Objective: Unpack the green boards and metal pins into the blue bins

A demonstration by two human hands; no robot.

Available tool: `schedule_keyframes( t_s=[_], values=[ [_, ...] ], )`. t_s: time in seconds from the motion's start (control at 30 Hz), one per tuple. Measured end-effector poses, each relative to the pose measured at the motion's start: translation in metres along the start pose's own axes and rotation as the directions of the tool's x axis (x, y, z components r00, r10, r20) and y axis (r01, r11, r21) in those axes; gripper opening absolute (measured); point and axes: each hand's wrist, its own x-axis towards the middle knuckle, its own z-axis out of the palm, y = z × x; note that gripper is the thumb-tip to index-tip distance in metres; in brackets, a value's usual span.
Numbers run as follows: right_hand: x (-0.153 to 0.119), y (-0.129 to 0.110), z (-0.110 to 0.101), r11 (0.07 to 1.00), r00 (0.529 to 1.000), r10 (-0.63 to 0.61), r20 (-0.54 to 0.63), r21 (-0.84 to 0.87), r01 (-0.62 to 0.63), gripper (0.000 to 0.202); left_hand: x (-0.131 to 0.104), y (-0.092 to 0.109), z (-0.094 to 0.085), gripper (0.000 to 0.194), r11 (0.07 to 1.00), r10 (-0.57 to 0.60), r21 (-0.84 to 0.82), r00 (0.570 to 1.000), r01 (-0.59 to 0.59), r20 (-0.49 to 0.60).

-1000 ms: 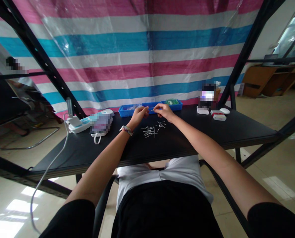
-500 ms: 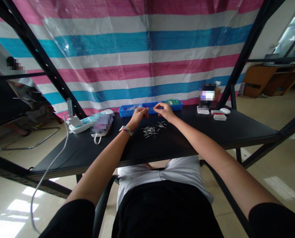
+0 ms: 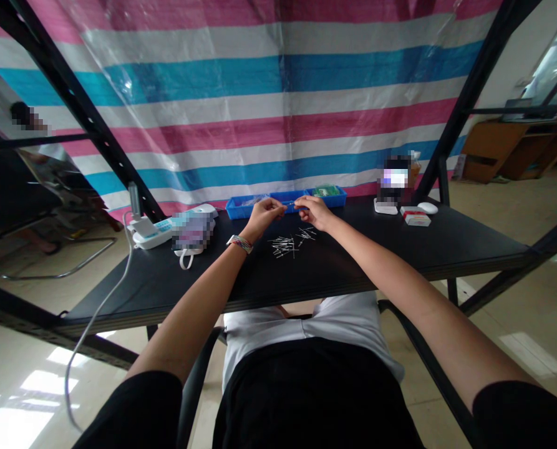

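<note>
Above the table's far middle, my left hand [image 3: 265, 216] and my right hand [image 3: 314, 212] face each other with closed, pinching fingers. A thin, slender rod [image 3: 290, 202] spans the gap between their fingertips; its exact kind is too small to make out. Just behind the hands lies a long blue compartment tray [image 3: 239, 212]. Clear plastic material [image 3: 256, 200] is in its left compartment, green pieces [image 3: 325, 191] in its right one. Nearer to me, a pile of thin silvery sticks [image 3: 284, 246] rests on the black tabletop, with a smaller scatter of sticks [image 3: 307, 234] beside it.
To the left are a white power strip [image 3: 159, 234] with a grey cable [image 3: 101, 299] and a blurred purple pouch [image 3: 194, 232]. At right stand a lit device [image 3: 395, 179], a red-and-white box [image 3: 415, 216] and a white mouse [image 3: 428, 207]. A striped sheet [image 3: 282, 93] hangs behind.
My fingers have shifted slightly on the thin rod, and the right hand's fingers are more curled. The view has moved a little; the sticks on the table lie as before.
</note>
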Motion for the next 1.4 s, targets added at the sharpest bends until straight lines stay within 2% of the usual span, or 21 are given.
schedule_keyframes(
  t_s=[0.23,0.53,0.87,1.1,1.4],
  values=[
    [-0.0002,0.0011,0.0002,1.000,0.999,0.005,0.034,-0.015,-0.004,0.019,-0.0011,0.0030,0.0008,0.031,1.000,-0.009,0.028,1.000,0.010,-0.009],
    [-0.0020,0.0010,0.0036,0.996,0.997,-0.049,0.062,-0.066,0.053,0.026,0.0007,0.0015,-0.0037,0.041,0.989,-0.142,0.032,0.990,0.142,-0.009],
    [-0.0050,-0.0015,0.0061,0.996,0.998,-0.041,0.040,-0.077,0.044,0.027,0.0004,0.0024,-0.0005,0.039,0.987,-0.160,0.012,0.987,0.160,-0.004],
    [-0.0041,-0.0006,0.0062,0.999,0.999,-0.024,0.028,-0.029,0.025,0.017,0.0008,0.0003,-0.0027,0.041,0.992,-0.125,0.023,0.992,0.125,0.001],
    [-0.0018,0.0025,0.0042,0.998,1.000,-0.031,0.005,-0.057,0.031,0.015,0.0007,-0.0009,-0.0037,0.030,0.994,-0.108,0.003,0.994,0.108,0.006]
  ],
)
